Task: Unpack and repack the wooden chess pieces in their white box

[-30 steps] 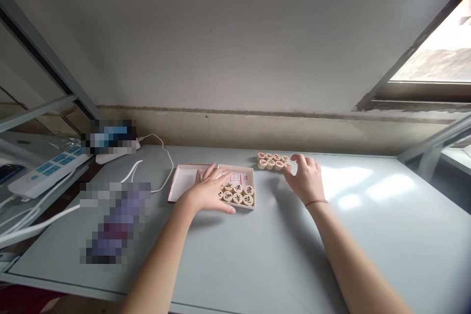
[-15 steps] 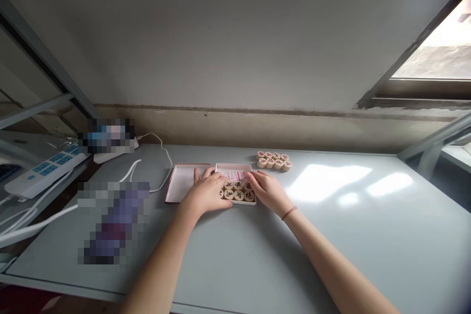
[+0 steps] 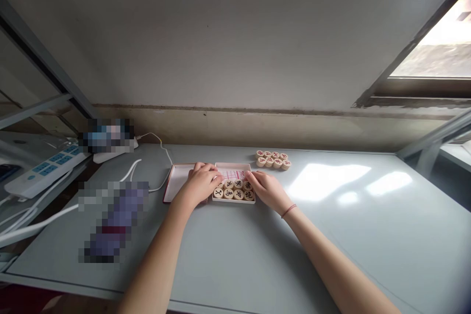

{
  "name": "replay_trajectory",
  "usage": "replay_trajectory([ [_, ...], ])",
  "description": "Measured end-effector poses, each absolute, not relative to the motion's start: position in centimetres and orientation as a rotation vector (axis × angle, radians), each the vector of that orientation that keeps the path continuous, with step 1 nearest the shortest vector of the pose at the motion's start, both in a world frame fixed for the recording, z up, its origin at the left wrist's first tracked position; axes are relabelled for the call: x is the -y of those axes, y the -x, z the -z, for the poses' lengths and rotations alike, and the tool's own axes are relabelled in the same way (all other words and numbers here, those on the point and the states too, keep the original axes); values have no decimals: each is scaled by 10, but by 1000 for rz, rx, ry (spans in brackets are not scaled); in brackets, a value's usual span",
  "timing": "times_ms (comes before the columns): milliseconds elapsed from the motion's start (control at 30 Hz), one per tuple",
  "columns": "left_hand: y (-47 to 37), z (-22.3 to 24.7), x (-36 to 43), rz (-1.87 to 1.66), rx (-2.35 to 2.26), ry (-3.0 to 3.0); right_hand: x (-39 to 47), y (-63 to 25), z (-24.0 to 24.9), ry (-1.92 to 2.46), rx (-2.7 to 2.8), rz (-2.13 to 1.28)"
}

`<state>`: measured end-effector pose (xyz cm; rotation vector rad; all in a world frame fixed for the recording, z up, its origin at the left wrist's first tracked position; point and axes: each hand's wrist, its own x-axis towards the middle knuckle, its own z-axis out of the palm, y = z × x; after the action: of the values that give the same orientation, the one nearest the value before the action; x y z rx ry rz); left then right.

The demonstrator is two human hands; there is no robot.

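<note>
A white box [image 3: 233, 166] lies on the grey desk with black-marked round wooden pieces [image 3: 239, 194] in two rows along its near half. A sheet with pink lines [image 3: 231, 174] shows in its far part. My left hand [image 3: 201, 181] is at the box's left side, over the edge of an open red-rimmed lid [image 3: 177, 179], its fingertips at the sheet. My right hand [image 3: 267, 187] is closed on the box's right side, thumb over the rim. Behind it stand red-marked pieces [image 3: 273, 159], stacked in two rows.
A white power strip [image 3: 47, 167] with cables lies at the far left, near a blurred device [image 3: 108, 137]. A blurred purple object [image 3: 119, 221] rests on the left of the desk [image 3: 257, 260]. A wall runs along the back.
My left hand has moved left and slightly up from the near row, uncovering the leftmost black-marked pieces. My right hand has stayed at the box's right side.
</note>
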<state>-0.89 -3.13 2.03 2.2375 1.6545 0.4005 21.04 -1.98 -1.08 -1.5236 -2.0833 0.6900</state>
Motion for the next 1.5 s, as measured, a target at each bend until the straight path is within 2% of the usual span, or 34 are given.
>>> replay_trajectory([
  [733, 6, -34, 36, -276, -1641, -2145, 19, -213, 8, 1485, 2067, -777],
  [867, 9, -30, 29, -573, -1567, -2045, 21, -211, 6, 1419, 1945, -603],
  [1000, -5, -31, 29, -943, -1422, -1786, 31, -202, 3, 1170, 1977, -354],
  [1333, -38, -24, 40, -984, -1218, -1390, 40, -192, 0, 1001, 1966, -143],
  [1500, -40, -22, 37, -1127, -1254, -1179, 27, -208, 1, 1255, 1820, -136],
])
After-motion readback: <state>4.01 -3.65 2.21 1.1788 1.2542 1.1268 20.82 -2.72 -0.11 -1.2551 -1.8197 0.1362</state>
